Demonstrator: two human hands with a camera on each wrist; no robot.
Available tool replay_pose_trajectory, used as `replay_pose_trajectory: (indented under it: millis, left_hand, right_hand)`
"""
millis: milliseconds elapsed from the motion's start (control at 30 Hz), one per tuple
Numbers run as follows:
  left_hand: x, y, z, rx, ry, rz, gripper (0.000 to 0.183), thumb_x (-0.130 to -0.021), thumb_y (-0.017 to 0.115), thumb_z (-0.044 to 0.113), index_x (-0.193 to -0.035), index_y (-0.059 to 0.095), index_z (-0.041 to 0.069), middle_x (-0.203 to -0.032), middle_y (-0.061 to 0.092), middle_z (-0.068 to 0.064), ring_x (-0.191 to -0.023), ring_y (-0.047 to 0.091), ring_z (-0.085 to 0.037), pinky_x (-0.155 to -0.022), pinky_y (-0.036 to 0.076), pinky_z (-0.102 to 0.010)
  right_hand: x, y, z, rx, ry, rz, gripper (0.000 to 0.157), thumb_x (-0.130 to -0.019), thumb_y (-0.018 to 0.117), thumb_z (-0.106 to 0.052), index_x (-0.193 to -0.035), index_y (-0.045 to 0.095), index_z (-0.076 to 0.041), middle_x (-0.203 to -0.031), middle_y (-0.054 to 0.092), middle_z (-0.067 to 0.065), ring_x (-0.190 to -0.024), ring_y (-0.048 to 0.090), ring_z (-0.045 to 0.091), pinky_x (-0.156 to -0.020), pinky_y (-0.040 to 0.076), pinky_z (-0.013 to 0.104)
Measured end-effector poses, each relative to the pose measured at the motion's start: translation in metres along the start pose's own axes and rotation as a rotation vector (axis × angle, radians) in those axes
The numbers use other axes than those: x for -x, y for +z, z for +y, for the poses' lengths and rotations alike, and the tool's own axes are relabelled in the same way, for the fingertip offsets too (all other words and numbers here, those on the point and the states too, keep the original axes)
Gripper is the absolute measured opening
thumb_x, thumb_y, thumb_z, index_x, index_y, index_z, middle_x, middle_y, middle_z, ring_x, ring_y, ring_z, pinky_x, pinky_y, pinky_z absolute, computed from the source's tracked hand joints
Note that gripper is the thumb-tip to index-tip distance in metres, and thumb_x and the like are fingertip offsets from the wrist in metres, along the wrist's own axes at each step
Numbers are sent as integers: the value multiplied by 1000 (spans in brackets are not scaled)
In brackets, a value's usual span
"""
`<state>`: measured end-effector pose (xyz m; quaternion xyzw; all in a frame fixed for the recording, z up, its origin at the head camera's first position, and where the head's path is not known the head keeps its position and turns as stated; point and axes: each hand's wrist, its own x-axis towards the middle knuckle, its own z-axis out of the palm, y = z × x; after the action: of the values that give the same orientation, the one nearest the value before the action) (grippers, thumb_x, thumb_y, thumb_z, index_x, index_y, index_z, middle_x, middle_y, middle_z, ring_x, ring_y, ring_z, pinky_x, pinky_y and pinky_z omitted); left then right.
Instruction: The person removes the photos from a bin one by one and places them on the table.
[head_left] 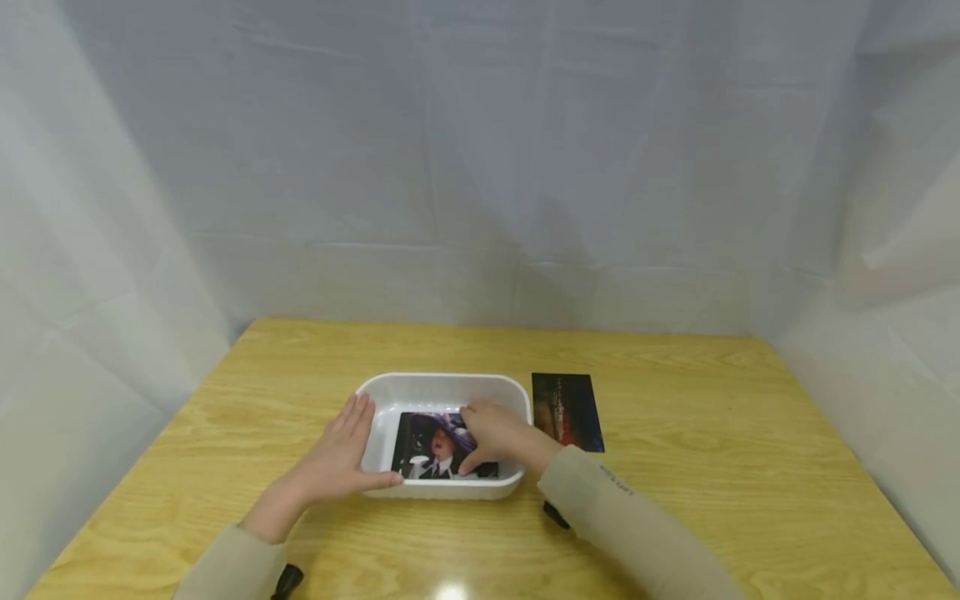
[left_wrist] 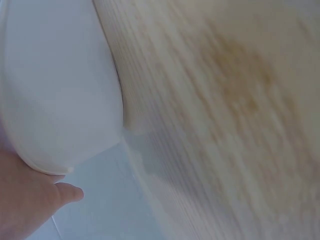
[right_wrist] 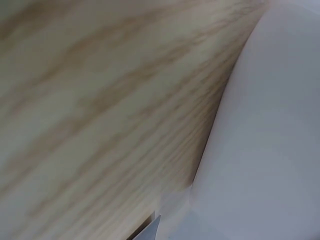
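Observation:
A white dish (head_left: 450, 382) with high walls and rounded corners stands on the table. Inside it lies a photo print (head_left: 431, 450) of a person in a purple hat. My left hand (head_left: 337, 454) rests on the dish's near left corner, fingers fairly straight along the left rim and thumb along the near rim. Over the right wall reaches my right hand (head_left: 495, 432), its fingers at the print's far edge and its thumb lower down on the print. It covers the print's right side. In the left wrist view, part of the left hand (left_wrist: 30, 200) touches the dish's rim.
To the right of the dish lies a dark picture card (head_left: 566, 408), partly behind the right forearm. The wooden table (head_left: 712, 417) is enclosed by pale hanging sheets (head_left: 480, 167) at the back and sides. The dish's outer wall (right_wrist: 265, 130) fills the right of the right wrist view.

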<state>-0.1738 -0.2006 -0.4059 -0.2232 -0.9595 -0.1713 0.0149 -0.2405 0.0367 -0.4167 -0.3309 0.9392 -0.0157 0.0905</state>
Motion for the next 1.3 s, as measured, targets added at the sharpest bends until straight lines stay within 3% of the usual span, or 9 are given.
replay_pose_trajectory:
  millis: [267,467,833,1133,1300]
  left_hand:
    - [-2,2,0,1,1,3,111,-69,58,63,-132,15,-18,-139,9,-33,-128,5,-44,-101,13,-54]
    - [-1,0,2,15,4,-3,111,-70,58,62,-132,14,-18,-139,8,-32,-128,3,-43,-101,13,-55]
    - [-2,3,2,8,14,18,111,-69,59,62,-132,15,-18,-139,8,-32,-128,2,-43,-101,11,-54]
    - [-5,3,4,14,19,13,110,-70,59,62,-132,14,-18,-139,8,-32,-129,1,-42,-102,10,-53]
    - [-6,4,4,3,28,10,110,-70,58,62,-132,15,-18,-139,9,-32,-128,2,-43,-102,11,-53]
  right_hand:
    - [0,-1,2,22,19,45,80,-58,75,-52,-116,51,-1,-105,54,8,-99,50,22,-90,39,32]
    - [2,-5,3,20,23,112,69,-60,75,-49,-108,54,-5,-99,53,5,-95,49,20,-88,39,31]
    - [5,-15,4,99,-18,339,37,-71,73,-32,-101,63,-14,-93,58,1,-86,54,16,-76,46,29]
    - [15,-25,5,-47,-81,492,14,-76,69,-14,-90,70,-15,-83,64,-3,-76,59,12,-72,48,25]
    - [21,-30,10,-272,-93,436,12,-79,65,-11,-90,71,-12,-85,66,-2,-78,59,12,-72,48,25]
